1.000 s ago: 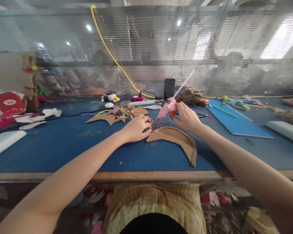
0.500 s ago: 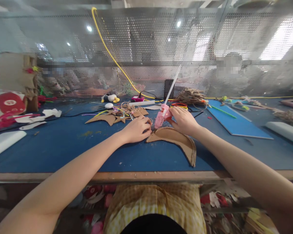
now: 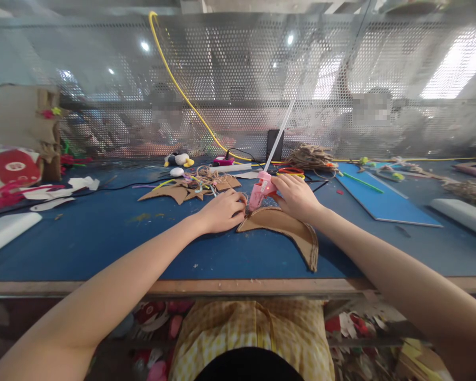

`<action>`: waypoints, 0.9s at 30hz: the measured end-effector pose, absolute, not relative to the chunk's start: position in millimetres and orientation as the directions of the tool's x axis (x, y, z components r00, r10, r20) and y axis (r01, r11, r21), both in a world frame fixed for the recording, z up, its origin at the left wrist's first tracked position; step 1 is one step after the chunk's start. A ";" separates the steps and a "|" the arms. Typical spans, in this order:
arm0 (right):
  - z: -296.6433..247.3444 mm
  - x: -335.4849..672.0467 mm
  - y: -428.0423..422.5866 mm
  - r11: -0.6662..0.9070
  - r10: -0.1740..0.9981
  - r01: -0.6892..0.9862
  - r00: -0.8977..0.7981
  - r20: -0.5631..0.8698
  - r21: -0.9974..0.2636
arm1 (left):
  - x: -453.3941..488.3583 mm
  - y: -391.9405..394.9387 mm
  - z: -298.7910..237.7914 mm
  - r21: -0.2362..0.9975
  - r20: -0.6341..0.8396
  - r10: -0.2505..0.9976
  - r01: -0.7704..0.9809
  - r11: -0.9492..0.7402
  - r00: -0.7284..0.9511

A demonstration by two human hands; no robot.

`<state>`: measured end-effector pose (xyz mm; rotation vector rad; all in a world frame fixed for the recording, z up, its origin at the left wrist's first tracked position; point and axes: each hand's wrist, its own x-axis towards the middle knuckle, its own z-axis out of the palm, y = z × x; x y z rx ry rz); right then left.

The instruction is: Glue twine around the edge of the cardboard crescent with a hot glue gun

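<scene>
A blue-covered work table (image 3: 103, 238) is closed off at the rear by a perforated metal screen (image 3: 238, 69), along which a yellow cable (image 3: 178, 87) is routed. A black phone-like device (image 3: 273, 144) is stood upright against the screen, with a bundle of jute twine (image 3: 311, 156) just beside it. A blue sheet (image 3: 384, 203) is laid flat to the right. A cardboard box (image 3: 26, 119) is placed at far left. Loose cardboard cutouts (image 3: 174, 191) and a penguin plush (image 3: 178, 159) are located mid-table.
</scene>
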<state>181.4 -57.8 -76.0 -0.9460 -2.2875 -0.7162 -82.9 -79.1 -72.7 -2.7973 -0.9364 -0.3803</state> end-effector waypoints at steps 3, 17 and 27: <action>-75.9 181.5 -57.6 0.612 0.462 0.752 -0.592 0.660 0.246 | -83.0 -79.4 -72.3 -0.080 0.290 0.564 0.607 -0.791 0.773; -70.8 182.0 -61.8 0.581 0.427 0.749 -0.613 0.664 0.318 | -83.4 -79.2 -71.4 -0.094 0.273 0.561 0.602 -0.793 0.782; -65.5 182.1 -66.0 0.586 0.380 0.725 -0.640 0.667 0.362 | -82.9 -81.8 -68.9 -0.048 0.273 0.570 0.603 -0.796 0.775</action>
